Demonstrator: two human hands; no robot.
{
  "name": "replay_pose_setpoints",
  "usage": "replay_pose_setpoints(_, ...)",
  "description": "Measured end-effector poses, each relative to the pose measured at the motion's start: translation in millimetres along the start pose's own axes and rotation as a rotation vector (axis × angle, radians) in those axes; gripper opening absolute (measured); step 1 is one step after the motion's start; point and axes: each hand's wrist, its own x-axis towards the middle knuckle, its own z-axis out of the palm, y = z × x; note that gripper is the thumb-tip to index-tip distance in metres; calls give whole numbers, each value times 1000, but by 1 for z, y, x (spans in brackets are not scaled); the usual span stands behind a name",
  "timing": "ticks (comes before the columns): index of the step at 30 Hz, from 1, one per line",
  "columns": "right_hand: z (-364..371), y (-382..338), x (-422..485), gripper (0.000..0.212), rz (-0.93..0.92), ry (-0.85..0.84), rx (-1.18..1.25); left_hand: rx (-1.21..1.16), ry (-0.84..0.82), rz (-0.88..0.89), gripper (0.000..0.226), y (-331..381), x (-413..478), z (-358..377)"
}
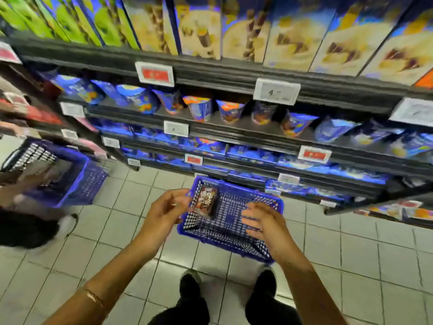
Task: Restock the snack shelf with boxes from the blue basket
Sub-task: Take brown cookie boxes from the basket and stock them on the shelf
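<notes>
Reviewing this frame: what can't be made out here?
Head view:
1. Brown box: print blurred; whether the left hand grips it is unclear.
2. Price tags: figures blurred.
3. Second basket, left edge: contents smeared by motion.
4. Blue basket: part of its floor hidden by the right hand.
</notes>
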Motion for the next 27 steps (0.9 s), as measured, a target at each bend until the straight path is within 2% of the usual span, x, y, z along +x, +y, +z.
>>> replay_pose_setpoints(5,30,109,148,22,147,-13,-94,-5,101,-136,26,-143,72,6)
replay_pose_setpoints(7,39,151,208,28,193,-56,-132,-29,122,-173,20,-201,106,15)
replay_pose_setpoints(10,47,201,288,39,261,-107,-145,-42,171,-170,10,-269,158,25)
replay_pose_setpoints(13,57,248,367,29,298,-117,-136,-18,175,-147,8,-332,210,37)
replay_pose_setpoints(14,61,262,392,31,295,-112,-124,-3,170,-127,5,-351,226,40)
replay_pose_setpoints(17,73,297,456,53,304,-67,-56,64,130,-76,14,-396,265,50)
replay_pose_setpoints(22,94,321,522,70,294,-30,-19,246,49,110,30,-432,304,71)
replay_pose_setpoints(26,104,333,541,75,259,-10,13,366,-35,65,13,-442,333,72)
replay_pose_setpoints(27,105,335,543,74,255,19,12,432,-56,46,22,-444,340,71)
